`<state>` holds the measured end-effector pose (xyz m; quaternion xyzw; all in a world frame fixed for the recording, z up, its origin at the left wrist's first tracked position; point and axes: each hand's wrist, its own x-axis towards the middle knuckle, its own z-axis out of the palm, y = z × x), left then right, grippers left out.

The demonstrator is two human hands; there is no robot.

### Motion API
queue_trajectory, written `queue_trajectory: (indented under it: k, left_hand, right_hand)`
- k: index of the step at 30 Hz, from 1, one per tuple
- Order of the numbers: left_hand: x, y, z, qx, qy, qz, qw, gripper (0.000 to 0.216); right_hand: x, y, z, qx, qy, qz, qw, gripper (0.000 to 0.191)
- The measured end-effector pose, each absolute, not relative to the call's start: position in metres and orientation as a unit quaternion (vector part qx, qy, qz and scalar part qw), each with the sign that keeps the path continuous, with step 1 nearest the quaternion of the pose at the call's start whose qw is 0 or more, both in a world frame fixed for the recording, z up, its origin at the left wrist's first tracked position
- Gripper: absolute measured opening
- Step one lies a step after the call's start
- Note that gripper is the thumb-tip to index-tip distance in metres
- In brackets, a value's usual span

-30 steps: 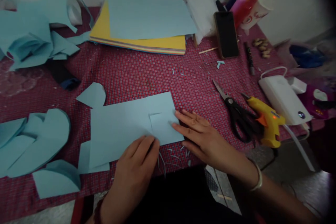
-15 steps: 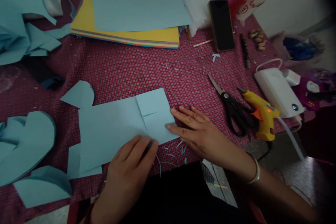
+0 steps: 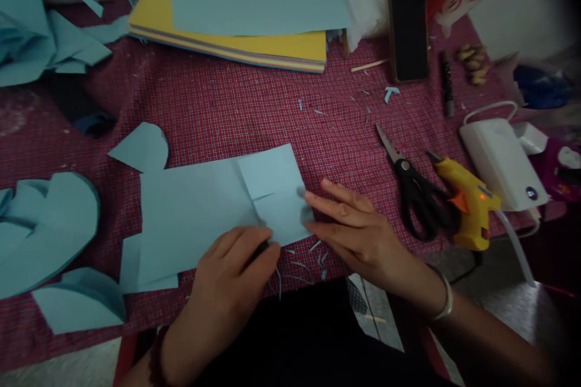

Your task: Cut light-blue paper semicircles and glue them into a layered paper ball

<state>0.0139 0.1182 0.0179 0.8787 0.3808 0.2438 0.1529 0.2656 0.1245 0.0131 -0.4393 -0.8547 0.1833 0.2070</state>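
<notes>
A light blue sheet of paper (image 3: 195, 211) lies on the checked cloth in front of me, with a smaller folded flap (image 3: 267, 172) at its right end. A short slit or crease runs across that flap section. My left hand (image 3: 231, 272) is curled at the near edge of the paper, thumb and fingers closed together there; the fingertips are partly hidden. My right hand (image 3: 358, 230) has its fingers stretched out, fingertips resting at the right edge of the paper. Thin paper offcuts (image 3: 299, 269) lie between the hands by the table edge.
Black-handled scissors (image 3: 415, 193) and a yellow glue gun (image 3: 467, 199) lie to the right, beside a white box (image 3: 502, 160). A phone (image 3: 407, 33) and a stack of coloured paper (image 3: 249, 51) are at the back. Cut blue pieces (image 3: 49, 236) lie left.
The view has shifted, so the things on the table appear displaced. My right hand has slid slightly back from the paper's right edge; my left stays at the near edge.
</notes>
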Motion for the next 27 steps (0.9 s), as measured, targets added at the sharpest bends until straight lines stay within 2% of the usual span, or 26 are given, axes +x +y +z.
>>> queue_trajectory:
  k: [4,9,17,24,27]
  left_hand:
    - [0.015,0.114,0.02,0.895,0.387,0.201,0.091,0.02]
    - [0.013,0.114,0.02,0.904,0.372,0.196,0.075,0.02]
    - [0.011,0.114,0.023,0.918,0.344,0.19,0.058,0.024]
    - [0.019,0.112,0.03,0.934,0.328,0.144,0.007,0.034]
    - [0.029,0.109,0.028,0.924,0.356,0.141,0.005,0.031]
  right_hand:
    - [0.269,0.124,0.012,-0.397,-0.878,0.185,0.193,0.036]
    - [0.27,0.124,0.012,-0.401,-0.877,0.182,0.189,0.042]
    - [0.27,0.125,0.014,-0.406,-0.879,0.179,0.176,0.037]
    - [0.272,0.12,0.016,-0.413,-0.88,0.177,0.152,0.04]
    - [0.271,0.119,0.02,-0.423,-0.88,0.182,0.116,0.045]
